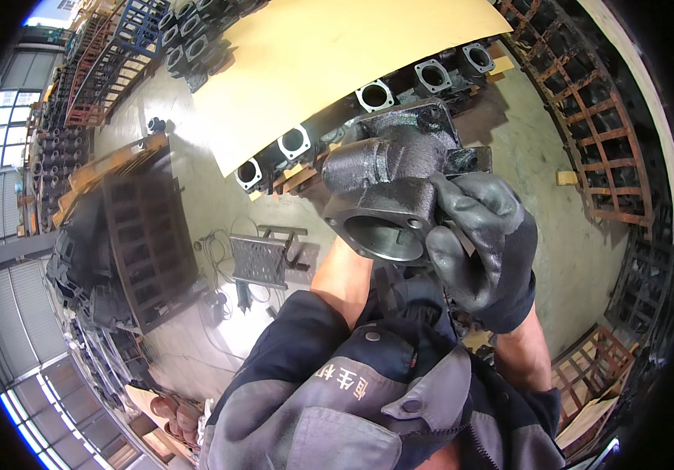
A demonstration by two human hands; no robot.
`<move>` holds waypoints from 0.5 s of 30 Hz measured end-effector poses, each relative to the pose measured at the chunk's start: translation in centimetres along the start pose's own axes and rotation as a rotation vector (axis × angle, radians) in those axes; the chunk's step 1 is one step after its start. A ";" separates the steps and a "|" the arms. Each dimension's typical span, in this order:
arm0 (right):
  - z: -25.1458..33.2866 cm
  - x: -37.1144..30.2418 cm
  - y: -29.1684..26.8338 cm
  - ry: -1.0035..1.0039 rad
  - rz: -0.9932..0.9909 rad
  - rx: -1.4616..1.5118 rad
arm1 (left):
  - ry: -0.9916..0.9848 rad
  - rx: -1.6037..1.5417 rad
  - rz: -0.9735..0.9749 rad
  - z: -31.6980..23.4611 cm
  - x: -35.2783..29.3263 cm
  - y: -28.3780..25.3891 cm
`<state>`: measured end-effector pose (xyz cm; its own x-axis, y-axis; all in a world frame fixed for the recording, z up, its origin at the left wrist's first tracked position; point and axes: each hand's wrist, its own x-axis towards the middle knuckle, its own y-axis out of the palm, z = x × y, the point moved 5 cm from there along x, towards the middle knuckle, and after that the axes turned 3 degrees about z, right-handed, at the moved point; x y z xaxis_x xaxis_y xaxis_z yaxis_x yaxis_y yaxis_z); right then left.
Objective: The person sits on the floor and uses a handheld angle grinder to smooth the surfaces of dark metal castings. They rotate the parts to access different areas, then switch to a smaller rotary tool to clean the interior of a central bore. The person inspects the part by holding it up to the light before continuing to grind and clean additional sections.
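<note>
A dark, oily cast-metal valve body [388, 176] is held up in front of my chest. Its round flanged opening is turned toward me, and a square flange is at its far end. My right hand [487, 239], in a black coated glove, grips its right side, with the fingers bent and the thumb near the flange. From below, my left forearm [342, 282] runs up behind the casting. The casting hides my left hand and its fingers, but the piece rests on that side too.
Beyond it, a yellow sheet [337, 70] lies over a row of similar castings with square flanges [374, 95]. Rusty metal racks [607, 149] stand at the right. A dark crate [153, 243] is at the left, beside a small metal stand [260, 260] and cables on the floor.
</note>
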<state>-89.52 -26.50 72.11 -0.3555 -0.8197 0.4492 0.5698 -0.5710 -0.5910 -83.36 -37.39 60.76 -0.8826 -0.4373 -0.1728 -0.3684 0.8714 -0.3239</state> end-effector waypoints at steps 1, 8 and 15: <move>-0.1 -0.4 -0.1 -0.008 -0.007 0.010 | -0.009 0.041 -0.007 -0.2 -0.3 -0.3; -0.6 -2.1 -1.0 -0.035 -0.015 0.050 | -0.126 -0.245 -0.010 -0.9 -0.2 0.9; -1.1 -2.8 -2.1 0.003 -0.004 0.078 | -0.040 -0.390 -0.026 -0.2 0.7 1.4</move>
<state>-90.55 -23.07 71.31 -0.3600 -0.8177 0.4492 0.6241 -0.5689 -0.5355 -84.61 -36.41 60.38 -0.8621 -0.4620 -0.2081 -0.4807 0.8756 0.0476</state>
